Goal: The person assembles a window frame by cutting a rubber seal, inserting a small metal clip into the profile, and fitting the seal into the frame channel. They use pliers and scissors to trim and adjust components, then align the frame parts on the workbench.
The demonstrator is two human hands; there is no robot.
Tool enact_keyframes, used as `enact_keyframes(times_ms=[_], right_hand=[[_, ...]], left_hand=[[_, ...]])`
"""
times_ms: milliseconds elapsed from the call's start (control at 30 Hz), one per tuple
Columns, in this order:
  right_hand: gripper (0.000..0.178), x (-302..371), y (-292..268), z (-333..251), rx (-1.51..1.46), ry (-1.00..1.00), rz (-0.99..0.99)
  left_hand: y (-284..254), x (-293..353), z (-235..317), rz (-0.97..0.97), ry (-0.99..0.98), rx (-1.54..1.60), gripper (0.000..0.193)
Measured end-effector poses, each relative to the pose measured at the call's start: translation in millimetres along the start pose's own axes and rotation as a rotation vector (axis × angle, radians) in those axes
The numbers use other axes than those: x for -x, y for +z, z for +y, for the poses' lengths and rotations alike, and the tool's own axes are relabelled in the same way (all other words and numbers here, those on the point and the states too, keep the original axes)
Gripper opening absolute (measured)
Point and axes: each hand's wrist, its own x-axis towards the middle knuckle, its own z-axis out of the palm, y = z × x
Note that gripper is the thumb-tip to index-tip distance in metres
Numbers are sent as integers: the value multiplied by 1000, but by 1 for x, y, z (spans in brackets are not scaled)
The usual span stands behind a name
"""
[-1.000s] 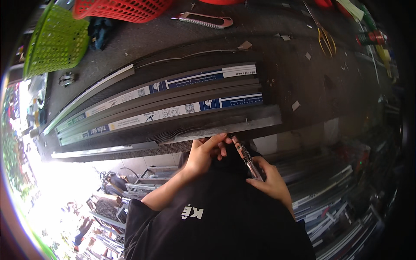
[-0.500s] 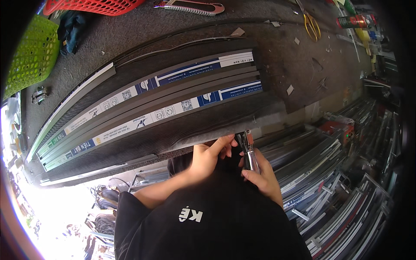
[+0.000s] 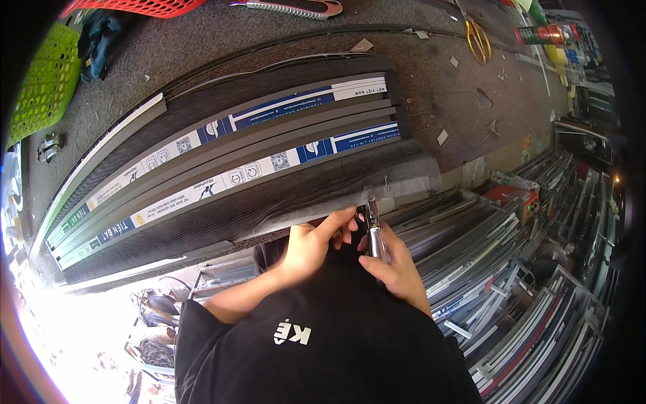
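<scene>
My right hand point(image 3: 398, 271) is wrapped around the handles of a shiny plier-like metal hand tool point(image 3: 377, 242), whose head points away from me. Close beside that head, my left hand point(image 3: 311, 248) has its thumb and fingers pinched together; whatever small dark piece lies between them is hard to make out. Both hands are at the near edge of a dark mesh sheet point(image 3: 336, 192), in front of my black shirt. Across the mesh run long grey profiles point(image 3: 269, 128) with blue and white printed film strips.
Beyond the profiles lie a box cutter point(image 3: 296, 9), a red basket point(image 3: 141, 7) and a green basket point(image 3: 44, 81). Yellow-handled scissors point(image 3: 479, 44) and a spray can point(image 3: 546, 34) are at the far right. Racks of long metal bars point(image 3: 538, 337) fill the lower right.
The whole view has shifted slightly, so the bench things appear a little further left. The tool's head has turned somewhat, and both hands keep their places beside each other.
</scene>
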Motion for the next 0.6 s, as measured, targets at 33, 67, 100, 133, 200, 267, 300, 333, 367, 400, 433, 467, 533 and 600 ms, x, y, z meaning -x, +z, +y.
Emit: enact_keyframes(times_ms=[33,67,100,133,200,267,300,333,367,400,433,467,533,600], right_hand=[[68,0,-1,1,-20,19,-5],[68,-1,-2,2,-30,4,-27],[69,-1,-5,3,-27,3,-52],[69,-1,-7,4,-24,26,-55],[66,-1,-9,5,-14,69,-66],[63,-1,-9,7,27,94,-35],[61,-2,-8,9,62,85,-10],[59,-3,-5,11,94,109,32],[57,-5,-2,14,98,33,55],[54,-7,2,17,104,-8,95],[52,-10,6,21,110,-47,140],[50,-10,8,24,131,-47,156],[45,-10,10,32,188,-32,190],[36,-13,13,40,186,-50,227]], left_hand=[[0,0,-1,4,0,5,12],[0,0,-1,8,-1,9,12],[-1,0,-2,9,2,25,12],[-1,0,-3,5,6,15,13],[-1,0,-5,-4,16,35,13],[-1,1,-6,-5,15,-3,14],[-1,2,-7,-3,15,-7,15],[-1,2,-7,3,21,-23,15],[0,3,-8,10,28,-30,14],[1,3,-8,10,37,-27,14],[2,4,-9,13,58,-12,12],[2,4,-9,26,51,-41,11],[3,3,-11,12,83,7,10],[3,3,-13,27,80,17,10]])
